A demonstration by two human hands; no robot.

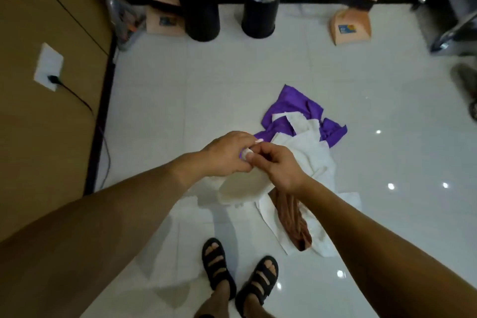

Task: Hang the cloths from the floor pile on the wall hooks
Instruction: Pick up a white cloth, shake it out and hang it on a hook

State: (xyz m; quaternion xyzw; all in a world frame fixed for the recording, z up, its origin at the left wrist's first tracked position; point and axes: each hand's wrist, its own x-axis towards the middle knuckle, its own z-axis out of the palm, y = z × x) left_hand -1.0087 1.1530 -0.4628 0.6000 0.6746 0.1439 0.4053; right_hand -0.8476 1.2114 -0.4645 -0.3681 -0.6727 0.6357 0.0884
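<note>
A cream white cloth [242, 186] hangs from both my hands above the tiled floor. My left hand [227, 155] and my right hand [278, 165] meet at its top edge, both pinching it. Below and behind them lies the floor pile: a purple cloth [296, 106], white cloths [317, 157] and a brown cloth [291, 222]. No wall hooks are in view.
Two black bins [200, 10] [260, 8] stand at the far wall, the right one full of bottles. Pink dustpans [162, 19] [349, 26] lean beside them. A brown wall with a socket [49, 67] and cable is on the left. My sandalled feet [240, 273] stand below.
</note>
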